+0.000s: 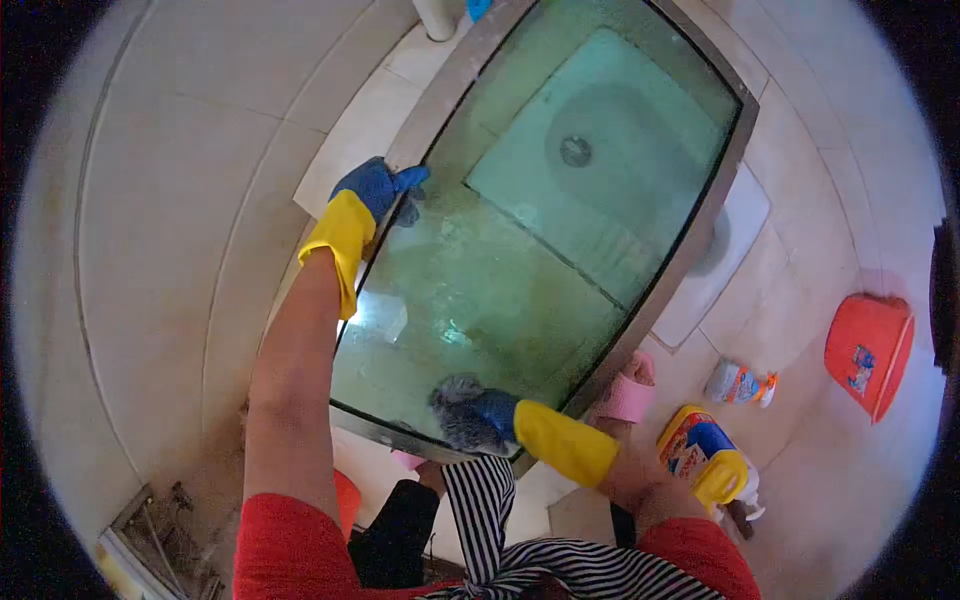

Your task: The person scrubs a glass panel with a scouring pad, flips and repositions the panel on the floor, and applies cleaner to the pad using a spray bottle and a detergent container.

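A large framed glass panel (450, 265) with a brown-grey frame (455, 85) is tilted in front of me, its glass greenish and wet-looking. My left hand (375, 190), in a blue and yellow rubber glove, grips the frame's left side, its thumb over the edge. At the panel's near end, my right hand (495, 412), gloved alike, presses a fuzzy grey scrubber (458, 408) against the glass. The right fingers are partly hidden by the scrubber.
Through the glass a squat toilet pan (640, 130) shows. On the tiled floor to the right are a spray bottle (738, 383), a yellow-capped cleaner jug (690, 440) and a red basin (868, 345). A pink slipper (628, 395) is beside the frame; a drain recess (165, 540) lies lower left.
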A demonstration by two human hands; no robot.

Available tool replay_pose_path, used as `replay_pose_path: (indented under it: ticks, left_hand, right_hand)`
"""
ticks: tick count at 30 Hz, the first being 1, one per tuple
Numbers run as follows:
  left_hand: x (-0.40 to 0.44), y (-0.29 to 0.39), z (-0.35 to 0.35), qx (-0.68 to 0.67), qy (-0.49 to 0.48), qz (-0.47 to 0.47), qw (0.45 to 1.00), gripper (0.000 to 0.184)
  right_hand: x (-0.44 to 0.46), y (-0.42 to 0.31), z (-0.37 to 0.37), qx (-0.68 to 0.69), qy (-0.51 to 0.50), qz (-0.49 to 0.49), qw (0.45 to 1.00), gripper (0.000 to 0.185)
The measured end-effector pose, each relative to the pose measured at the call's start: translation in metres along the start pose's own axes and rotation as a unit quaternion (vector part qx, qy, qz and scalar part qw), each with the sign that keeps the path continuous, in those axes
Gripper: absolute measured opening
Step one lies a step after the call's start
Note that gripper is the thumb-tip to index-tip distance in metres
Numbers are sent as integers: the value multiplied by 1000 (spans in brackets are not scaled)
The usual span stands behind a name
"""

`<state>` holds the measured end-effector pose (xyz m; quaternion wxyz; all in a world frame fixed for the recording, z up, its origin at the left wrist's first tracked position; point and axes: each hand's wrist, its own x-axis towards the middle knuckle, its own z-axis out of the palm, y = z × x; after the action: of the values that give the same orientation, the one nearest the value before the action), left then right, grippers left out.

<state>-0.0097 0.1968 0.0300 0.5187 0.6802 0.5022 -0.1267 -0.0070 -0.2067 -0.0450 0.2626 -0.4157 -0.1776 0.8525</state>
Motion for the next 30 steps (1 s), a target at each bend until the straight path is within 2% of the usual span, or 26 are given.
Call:
replay_pose_path:
  ticks: [1, 3, 4, 6, 7, 9, 10, 11, 12, 13, 14, 15, 16, 17, 18, 20, 21, 23, 25, 27, 29, 30]
  left_hand:
    - [-6, 2, -2, 45, 25, 5, 999, 55]
    - [-12, 12, -1, 134, 63, 27, 989, 53]
    - [29, -28, 5, -20, -6, 4, 1000, 47]
    - [29, -29, 7, -34, 2, 16, 999, 44]
    - [28, -29, 7, -39, 8, 21, 999, 42]
    - [31, -36, 7, -51, 27, 25, 998, 43]
    - [4, -13, 8, -107, 18, -16, 994, 45]
    - [12, -21, 12, -79, 37, -7, 996, 45]
    - [22, -35, 11, -51, 58, -1, 997, 46]
    - [28, -41, 11, -25, 82, 6, 996, 47]
    - [12, -25, 13, -81, 67, -14, 994, 49]
    - [16, -28, 14, -45, 89, -1, 995, 54]
    - [20, -35, 15, -12, 115, 11, 993, 60]
    - [21, -35, 16, 22, 144, 24, 989, 65]
    - [20, -35, 15, -34, 101, 27, 994, 67]
    - [30, -45, 14, -16, 103, 35, 994, 70]
    - [37, -54, 12, -5, 105, 39, 994, 72]
    - [35, -50, 9, 45, 120, 37, 991, 60]
    - [35, -46, 12, 91, 132, 36, 986, 49]
    - [40, -57, 7, 133, 142, 34, 980, 51]
    - [9, -20, 15, 132, 146, 18, 980, 51]
    - [-4, -6, 13, 131, 105, -5, 986, 78]
  right_hand:
    - [24, 59, -7, -175, -31, -168, 970, 31]
    - [31, 63, 2, -240, -24, -198, 950, 35]
    - [15, 11, 15, -130, 12, -65, 989, 36]
    - [-10, -48, -4, 118, 37, 35, 992, 40]
    - [-18, -68, -25, 144, 81, 11, 986, 38]
    - [-48, -99, -98, 39, 270, -98, 957, 34]
    - [-67, -112, -141, -71, 406, -141, 900, 33]
    - [-92, -122, -183, -192, 542, -149, 805, 32]
    - [-121, -130, -220, -288, 643, -123, 699, 30]
    - [-151, -137, -250, -333, 707, -73, 620, 29]
    - [-178, -142, -273, -355, 750, -18, 557, 29]
    - [-201, -150, -289, -322, 758, 31, 567, 28]
    - [-217, -169, -294, -175, 749, 48, 637, 41]
    - [-227, -174, -307, -94, 711, 32, 696, 43]
    - [-236, -179, -320, -10, 671, 25, 741, 45]
    - [-230, -174, -343, 22, 552, -53, 832, 26]
    - [-226, -171, -343, 13, 544, -86, 835, 30]
    - [-219, -178, -318, -2, 527, -154, 836, 40]
    - [-222, -166, -340, -89, 538, -128, 829, 31]
    - [-226, -161, -317, 53, 550, -111, 826, 26]
    - [-233, -138, -314, 2, 564, -111, 818, 29]
    - [-235, -129, -318, -2, 565, -119, 817, 31]
